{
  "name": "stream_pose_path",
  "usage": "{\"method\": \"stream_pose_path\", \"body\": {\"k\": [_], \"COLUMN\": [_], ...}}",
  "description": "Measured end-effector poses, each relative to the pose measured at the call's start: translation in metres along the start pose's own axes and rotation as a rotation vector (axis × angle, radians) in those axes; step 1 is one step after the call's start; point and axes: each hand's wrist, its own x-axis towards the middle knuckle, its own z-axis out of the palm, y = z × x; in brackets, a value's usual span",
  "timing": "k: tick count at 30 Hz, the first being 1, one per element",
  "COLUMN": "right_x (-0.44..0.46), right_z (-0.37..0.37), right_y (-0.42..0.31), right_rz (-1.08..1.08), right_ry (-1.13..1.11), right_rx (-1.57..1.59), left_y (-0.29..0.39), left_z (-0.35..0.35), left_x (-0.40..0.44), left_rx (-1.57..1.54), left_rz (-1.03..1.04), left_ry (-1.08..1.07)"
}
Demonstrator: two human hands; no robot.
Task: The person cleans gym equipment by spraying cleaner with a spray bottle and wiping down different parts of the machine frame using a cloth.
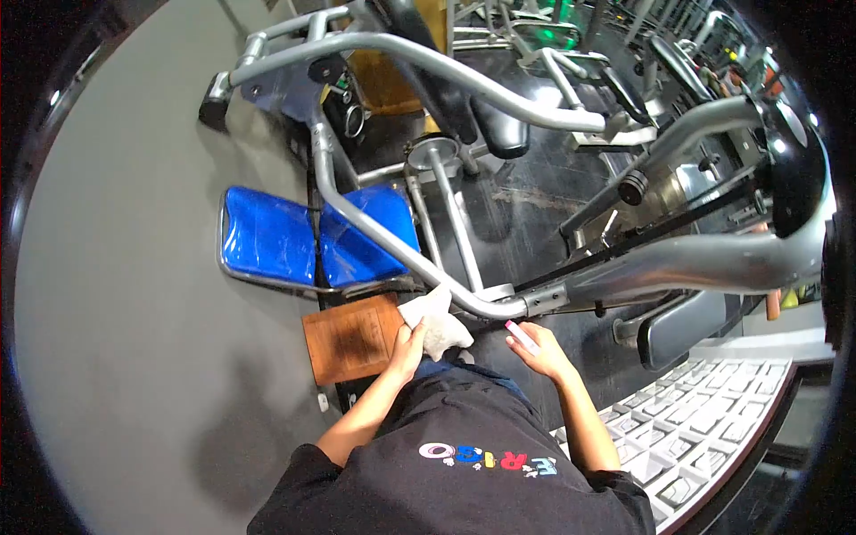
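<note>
My left hand (pixel 407 351) is closed on a whitish cloth (pixel 437 326), which hangs in front of my waist and reaches up to the silver machine tube (pixel 392 247). In my right hand (pixel 542 354) is a small pink and white object (pixel 521 337), pinched between thumb and fingers, just below the bend of the tube. What the small object is cannot be made out. Beside my left hand lies a brown wooden box or board (pixel 349 341), its right edge near the cloth.
A blue padded folding chair (pixel 269 234) stands against the grey wall (pixel 116 267). The silver gym machine arches ahead, with a black pad (pixel 499 129) and a thick arm (pixel 678 267) at right. A white patterned panel (pixel 713 410) is at lower right.
</note>
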Motion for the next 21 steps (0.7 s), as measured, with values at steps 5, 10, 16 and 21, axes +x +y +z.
{"method": "stream_pose_path", "body": {"k": [5,10,16,21], "right_x": [-0.034,-0.046,-0.027,0.006], "right_z": [0.015,0.03,0.032,0.023], "right_y": [0.012,0.005,-0.002,0.004], "right_rz": [0.066,0.149,0.054,-0.011], "right_ry": [0.09,0.036,0.06,0.073], "right_rx": [0.026,0.122,0.134,0.032], "left_y": [0.013,0.013,0.008,0.014], "left_z": [0.01,0.012,0.0,-0.013], "left_x": [0.018,0.013,0.017,0.034], "left_rx": [0.072,0.124,0.189,0.33], "left_rz": [-0.022,0.056,-0.022,-0.033], "left_ry": [-0.151,-0.184,-0.092,-0.058]}}
